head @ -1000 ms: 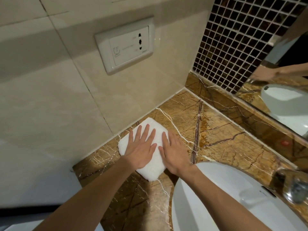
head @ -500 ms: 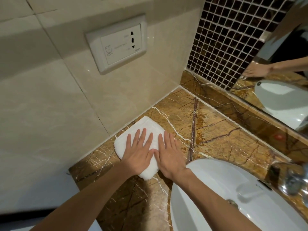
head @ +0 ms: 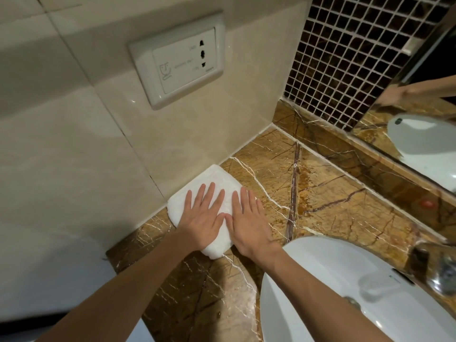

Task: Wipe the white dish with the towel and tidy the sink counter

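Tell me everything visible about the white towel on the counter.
The towel is white, soft-looking terry cloth, folded into a thick flat pad with rounded corners. It lies on the brown marble counter, one edge along the beige wall tiles, left of the sink. The left hand and right hand press flat on it, fingers straight.

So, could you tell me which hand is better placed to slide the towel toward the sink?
Right, probably: the right hand lies flat over the towel at its sink-side edge, nearest the sink, while the left hand lies flat on its wall side.
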Available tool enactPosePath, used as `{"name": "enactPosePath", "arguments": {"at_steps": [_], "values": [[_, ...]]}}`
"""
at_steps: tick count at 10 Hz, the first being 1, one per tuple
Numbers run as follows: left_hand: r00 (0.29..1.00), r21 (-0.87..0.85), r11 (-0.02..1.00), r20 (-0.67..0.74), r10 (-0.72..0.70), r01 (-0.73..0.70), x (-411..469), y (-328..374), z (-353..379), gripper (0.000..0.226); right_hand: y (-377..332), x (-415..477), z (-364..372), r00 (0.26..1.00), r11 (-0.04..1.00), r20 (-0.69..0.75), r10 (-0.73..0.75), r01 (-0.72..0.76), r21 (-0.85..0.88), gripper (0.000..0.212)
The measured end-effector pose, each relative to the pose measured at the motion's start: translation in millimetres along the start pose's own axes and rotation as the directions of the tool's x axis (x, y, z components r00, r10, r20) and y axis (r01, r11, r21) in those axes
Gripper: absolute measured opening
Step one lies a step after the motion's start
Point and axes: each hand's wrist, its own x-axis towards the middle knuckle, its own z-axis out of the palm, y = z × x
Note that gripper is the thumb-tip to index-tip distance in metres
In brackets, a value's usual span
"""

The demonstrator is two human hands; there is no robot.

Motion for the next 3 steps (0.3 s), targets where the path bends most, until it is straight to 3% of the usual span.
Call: {"name": "enactPosePath", "arguments": {"at_steps": [3], "values": [[0.998, -0.097, 0.995, -0.057, 0.003, -0.009, -10.0, 7.1, -18.1, 0.052, 4.2, -17.5, -16.2, 0.998, 0.996, -0.061, 0.014, -0.008, 0.094, 0.056]]}}
